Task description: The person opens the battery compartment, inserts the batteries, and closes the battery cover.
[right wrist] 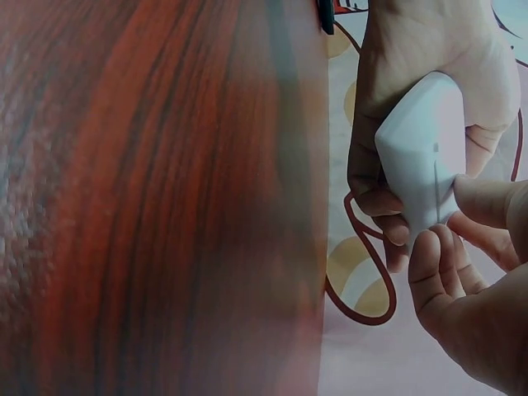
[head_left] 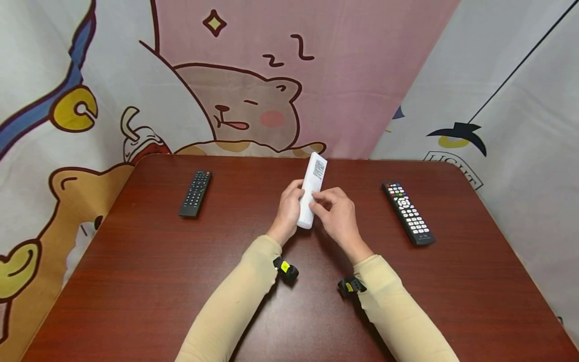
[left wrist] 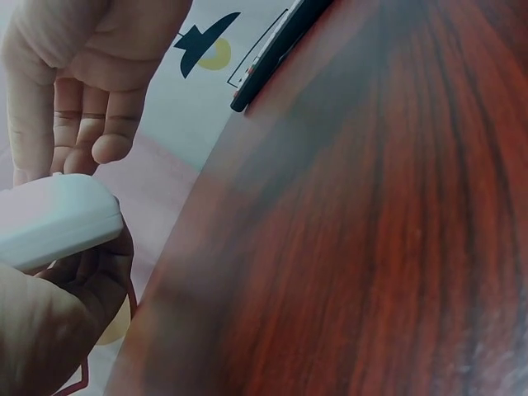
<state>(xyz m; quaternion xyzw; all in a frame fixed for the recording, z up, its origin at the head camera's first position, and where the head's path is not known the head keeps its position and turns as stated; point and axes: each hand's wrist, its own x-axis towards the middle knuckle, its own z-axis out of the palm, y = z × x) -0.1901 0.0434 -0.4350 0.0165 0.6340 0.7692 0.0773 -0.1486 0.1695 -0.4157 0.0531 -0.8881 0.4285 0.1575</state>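
A white remote control (head_left: 312, 193) is held up above the table, its back with a printed label (head_left: 318, 170) facing me. My left hand (head_left: 288, 208) grips it from the left side; in the right wrist view that hand (right wrist: 437, 41) wraps round the white remote control (right wrist: 429, 140). On the right edge, the thumb and fingertips of my right hand (head_left: 338, 213) pinch the remote near its middle. The left wrist view catches the right hand (left wrist: 99, 49) coming down onto the casing (left wrist: 62, 214), other fingers curled.
On the brown table (head_left: 226, 281), a small black remote (head_left: 196, 193) lies to the left. A longer black remote with white buttons (head_left: 408, 213) lies to the right. Behind the table's far edge hangs a cartoon-printed curtain (head_left: 353, 75). Both sleeved wrists carry small black cameras.
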